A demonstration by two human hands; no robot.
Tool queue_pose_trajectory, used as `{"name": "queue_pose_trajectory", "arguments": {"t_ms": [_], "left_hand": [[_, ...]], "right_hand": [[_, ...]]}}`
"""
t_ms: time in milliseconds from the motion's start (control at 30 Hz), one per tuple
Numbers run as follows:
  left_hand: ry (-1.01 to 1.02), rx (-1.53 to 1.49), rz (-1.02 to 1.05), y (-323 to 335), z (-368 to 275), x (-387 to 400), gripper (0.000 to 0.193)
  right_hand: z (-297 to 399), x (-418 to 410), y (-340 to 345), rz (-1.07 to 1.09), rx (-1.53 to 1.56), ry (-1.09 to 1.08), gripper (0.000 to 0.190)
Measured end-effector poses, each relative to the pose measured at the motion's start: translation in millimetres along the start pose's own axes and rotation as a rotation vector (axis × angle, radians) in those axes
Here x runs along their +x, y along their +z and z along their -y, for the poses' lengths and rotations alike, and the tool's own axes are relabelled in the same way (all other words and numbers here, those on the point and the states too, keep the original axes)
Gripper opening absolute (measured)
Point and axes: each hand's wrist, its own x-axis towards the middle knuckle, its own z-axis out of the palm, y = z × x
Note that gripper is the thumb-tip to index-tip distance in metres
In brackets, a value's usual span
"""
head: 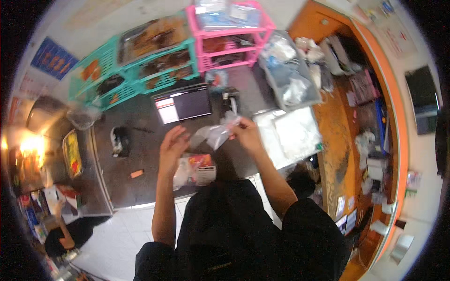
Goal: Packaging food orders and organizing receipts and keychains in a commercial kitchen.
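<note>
Over the dark tabletop (pixel 144 172), my right hand (pixel 247 135) pinches a clear plastic bag (pixel 217 134) between thumb and fingers. The bag hangs crumpled and slants toward my left hand (pixel 175 142). That hand has its fingers apart at the bag's left end, and I see nothing gripped in it. Below the bag, near the table's front edge, lies a plastic-wrapped packet (pixel 184 172) with a red part and a white printed label (pixel 206 175). Just beyond the hands rests a tablet (pixel 182 104) with a lit screen. A stack of white plastic bags (pixel 295 133) lies to the right.
Teal baskets (pixel 132 82) and a pink tiered rack (pixel 232 45) line the back. A grey bin (pixel 297 79) holds plastic bags. An orange block (pixel 136 173) and a black-and-white device (pixel 119 142) lie left. Another person (pixel 66 235) is at far left.
</note>
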Motion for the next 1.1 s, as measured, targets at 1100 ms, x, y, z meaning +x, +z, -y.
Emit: {"name": "queue_pose_trajectory", "arguments": {"t_ms": [1100], "left_hand": [[0.288,1.775,0.148,2,122,-96,0.072]], "right_hand": [[25,155,-317,-0.794,-1.611,-0.054,0.025]]}}
